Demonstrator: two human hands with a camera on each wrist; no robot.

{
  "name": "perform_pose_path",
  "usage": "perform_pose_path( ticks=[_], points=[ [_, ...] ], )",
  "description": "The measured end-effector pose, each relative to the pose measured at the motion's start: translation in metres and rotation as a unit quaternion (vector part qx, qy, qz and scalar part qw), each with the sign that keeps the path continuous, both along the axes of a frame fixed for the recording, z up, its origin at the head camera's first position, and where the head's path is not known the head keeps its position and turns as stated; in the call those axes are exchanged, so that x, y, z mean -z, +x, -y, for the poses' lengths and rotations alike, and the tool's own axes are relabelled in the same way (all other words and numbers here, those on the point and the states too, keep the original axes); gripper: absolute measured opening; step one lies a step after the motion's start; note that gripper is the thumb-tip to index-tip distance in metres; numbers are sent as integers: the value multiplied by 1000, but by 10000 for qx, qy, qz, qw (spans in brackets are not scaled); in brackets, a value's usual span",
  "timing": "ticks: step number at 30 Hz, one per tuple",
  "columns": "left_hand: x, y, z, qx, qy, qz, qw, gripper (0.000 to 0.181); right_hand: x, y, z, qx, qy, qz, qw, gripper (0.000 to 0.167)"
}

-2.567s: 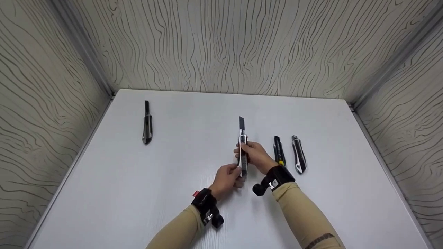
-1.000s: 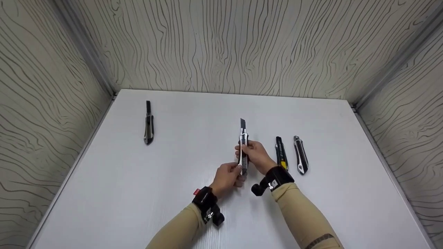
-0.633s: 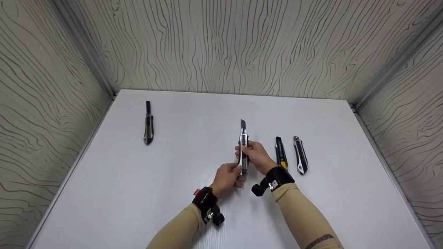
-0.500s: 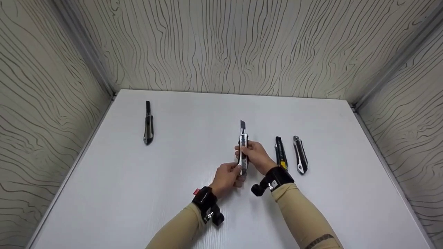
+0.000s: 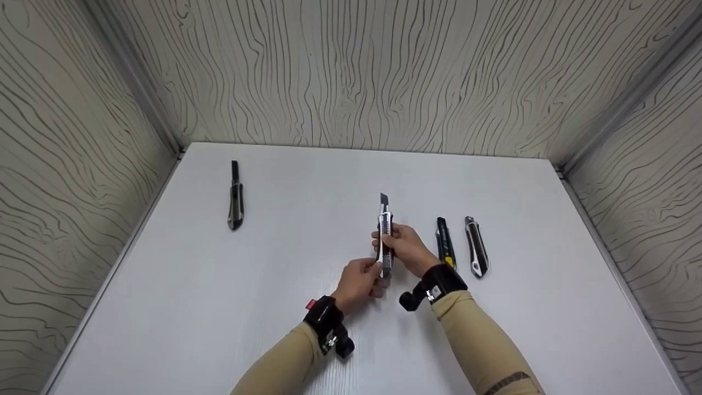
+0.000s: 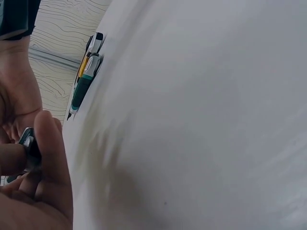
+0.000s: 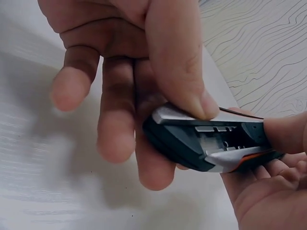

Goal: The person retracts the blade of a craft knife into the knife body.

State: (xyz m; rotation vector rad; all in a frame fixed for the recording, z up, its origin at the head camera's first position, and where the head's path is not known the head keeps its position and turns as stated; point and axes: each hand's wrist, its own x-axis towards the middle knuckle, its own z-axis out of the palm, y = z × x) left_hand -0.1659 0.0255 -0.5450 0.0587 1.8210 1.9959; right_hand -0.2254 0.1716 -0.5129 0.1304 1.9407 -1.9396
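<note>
A silver-and-black snap-off utility knife (image 5: 386, 218) is held in both hands, blade (image 5: 384, 199) extended and pointing away. My left hand (image 5: 355, 286) pinches its butt end. Higher on the handle, my right hand (image 5: 410, 246) grips it with the thumb on top; in the right wrist view, that thumb (image 7: 288, 134) lies along the slider channel. The left thumb (image 7: 187, 81) presses the handle's rear edge there. Close to the right wrist lies a black-and-yellow utility knife (image 5: 444, 240), its lower end partly hidden. Beside it is another silver-and-black utility knife (image 5: 476, 247).
At the far left of the white table (image 5: 307, 219) lies a utility knife (image 5: 236, 204) with its blade out. Wood-grain panels (image 5: 351, 71) stand around the back and sides. A black camera mount sits on each wrist.
The blade of the held knife has drawn partly back into the handle, so less of it shows. The right thumb has shifted slightly toward the butt end. The left hand has barely moved.
</note>
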Motion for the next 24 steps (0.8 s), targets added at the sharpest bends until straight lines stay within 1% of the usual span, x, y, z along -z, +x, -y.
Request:
perform_pose_path(
  ticks=[3, 6, 10, 14, 18, 21, 24],
  points=[
    [0, 0, 0, -7, 12, 43, 10000, 26, -1, -1, 0, -8, 41, 16, 10000, 41],
    [2, 2, 1, 6, -76, 31, 10000, 30, -2, -3, -1, -87, 129, -24, 9999, 41],
    [4, 4, 2, 34, -102, -24, 9999, 34, -2, -3, -2, -124, 121, -74, 9998, 42],
    [5, 4, 2, -17, 137, -43, 9999, 32, -1, -1, 0, 17, -4, 0, 10000, 41],
    [6, 3, 1, -104, 356, 18, 9993, 29, 0, 2, 1, 122, -51, 114, 9998, 41],
    [6, 2, 0, -178, 335, 8, 9993, 29, 1, 4, 2, 167, -36, 166, 9997, 40],
    [5, 2, -1, -268, 160, -44, 9995, 29, 2, 5, 2, 246, -84, 179, 9995, 39]
  ],
)
